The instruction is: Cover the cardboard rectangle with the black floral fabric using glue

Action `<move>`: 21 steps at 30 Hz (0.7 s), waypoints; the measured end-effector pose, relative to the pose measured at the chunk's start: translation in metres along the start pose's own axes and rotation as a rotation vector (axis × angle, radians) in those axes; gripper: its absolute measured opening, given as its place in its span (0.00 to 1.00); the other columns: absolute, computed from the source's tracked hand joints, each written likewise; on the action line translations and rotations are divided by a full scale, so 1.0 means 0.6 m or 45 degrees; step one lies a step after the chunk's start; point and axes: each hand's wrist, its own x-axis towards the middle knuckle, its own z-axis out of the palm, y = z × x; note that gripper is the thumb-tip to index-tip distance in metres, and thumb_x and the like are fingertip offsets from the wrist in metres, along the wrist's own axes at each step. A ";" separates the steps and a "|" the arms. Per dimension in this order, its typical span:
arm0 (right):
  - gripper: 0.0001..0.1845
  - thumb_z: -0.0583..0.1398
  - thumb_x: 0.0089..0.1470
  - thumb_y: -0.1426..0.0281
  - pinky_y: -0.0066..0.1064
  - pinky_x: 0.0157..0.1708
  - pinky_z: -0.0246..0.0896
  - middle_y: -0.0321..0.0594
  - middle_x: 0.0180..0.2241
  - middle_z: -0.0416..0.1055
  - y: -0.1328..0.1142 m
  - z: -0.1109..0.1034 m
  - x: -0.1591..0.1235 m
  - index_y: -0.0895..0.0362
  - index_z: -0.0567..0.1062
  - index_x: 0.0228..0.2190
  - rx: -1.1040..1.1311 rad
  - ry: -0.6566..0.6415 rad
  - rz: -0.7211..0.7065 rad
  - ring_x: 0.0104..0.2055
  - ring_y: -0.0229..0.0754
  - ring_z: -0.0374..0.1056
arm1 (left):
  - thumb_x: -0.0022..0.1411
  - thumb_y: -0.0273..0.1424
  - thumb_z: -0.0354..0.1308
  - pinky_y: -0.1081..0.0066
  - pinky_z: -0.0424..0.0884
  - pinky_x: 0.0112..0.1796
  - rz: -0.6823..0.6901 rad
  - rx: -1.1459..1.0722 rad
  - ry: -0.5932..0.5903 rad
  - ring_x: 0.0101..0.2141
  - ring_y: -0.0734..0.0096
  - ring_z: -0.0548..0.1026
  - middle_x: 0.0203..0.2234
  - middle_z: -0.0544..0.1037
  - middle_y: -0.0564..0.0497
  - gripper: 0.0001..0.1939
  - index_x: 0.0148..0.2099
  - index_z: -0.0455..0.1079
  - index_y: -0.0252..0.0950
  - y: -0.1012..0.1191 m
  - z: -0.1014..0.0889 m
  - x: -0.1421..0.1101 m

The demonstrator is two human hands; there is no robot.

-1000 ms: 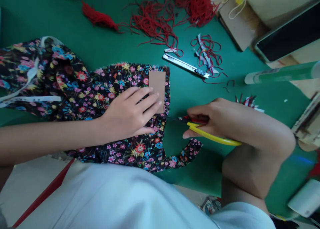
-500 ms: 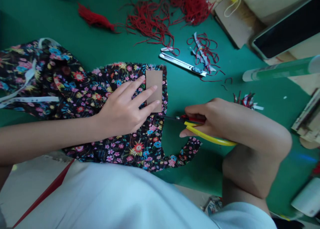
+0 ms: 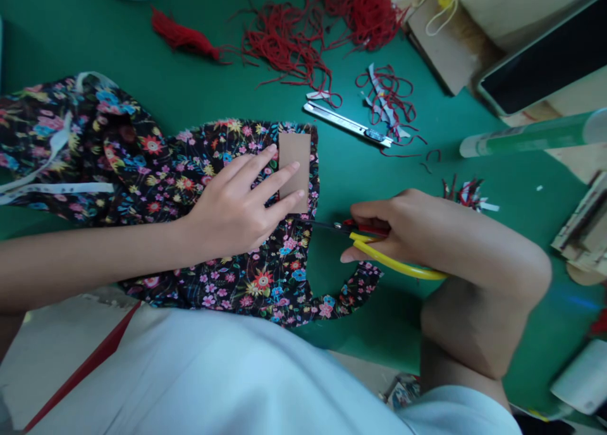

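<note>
Black floral fabric (image 3: 265, 277) lies spread on the green table, with a narrow strip of it curling off at the lower right. On the fabric near its right edge rests a brown cardboard rectangle (image 3: 294, 160). My left hand (image 3: 244, 204) lies flat with fingers spread, its fingertips pressing on the cardboard and the fabric. Scissors (image 3: 398, 265) with yellow and red handles are gripped in my right hand (image 3: 396, 226). Their dark blades reach over the fabric just below the cardboard's lower edge; the tips are partly hidden near my left fingers.
A utility knife (image 3: 348, 124) lies beyond the fabric. Red yarn (image 3: 289, 46), a red tassel (image 3: 183, 35) and thread scraps (image 3: 386, 97) are farther back. To the right are a phone-like dark-screened device (image 3: 545, 52), a green tube (image 3: 531, 134) and more scraps (image 3: 467, 195).
Almost nothing differs. The whole view has shifted very slightly; both hands, the cardboard and the scissors keep their places on the fabric.
</note>
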 end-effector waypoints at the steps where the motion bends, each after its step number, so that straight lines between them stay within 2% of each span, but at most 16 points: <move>1: 0.28 0.56 0.55 0.40 0.29 0.21 0.43 0.34 0.19 0.67 0.000 0.000 0.001 0.53 0.70 0.27 0.001 -0.002 0.003 0.18 0.35 0.53 | 0.68 0.28 0.54 0.44 0.69 0.55 0.001 0.006 0.000 0.62 0.41 0.67 0.62 0.70 0.42 0.18 0.58 0.73 0.40 0.000 0.000 0.000; 6: 0.29 0.55 0.56 0.40 0.29 0.20 0.43 0.36 0.19 0.68 0.003 0.002 0.003 0.53 0.70 0.27 0.022 0.000 -0.009 0.18 0.34 0.53 | 0.68 0.28 0.54 0.45 0.71 0.54 0.014 0.035 0.009 0.61 0.41 0.68 0.62 0.71 0.42 0.18 0.57 0.74 0.39 -0.001 0.001 0.001; 13: 0.26 0.58 0.55 0.41 0.28 0.21 0.43 0.34 0.20 0.68 0.003 0.003 0.002 0.52 0.71 0.29 -0.006 -0.005 -0.005 0.19 0.35 0.56 | 0.68 0.28 0.55 0.46 0.74 0.51 0.041 0.110 0.051 0.59 0.42 0.71 0.60 0.73 0.41 0.17 0.57 0.74 0.38 0.000 0.000 0.003; 21: 0.30 0.53 0.55 0.37 0.30 0.21 0.43 0.36 0.20 0.68 0.005 0.007 0.003 0.51 0.70 0.28 0.003 -0.001 0.000 0.18 0.36 0.56 | 0.68 0.32 0.56 0.50 0.73 0.53 0.056 0.132 0.038 0.58 0.42 0.72 0.59 0.73 0.41 0.17 0.57 0.74 0.38 0.000 -0.006 0.004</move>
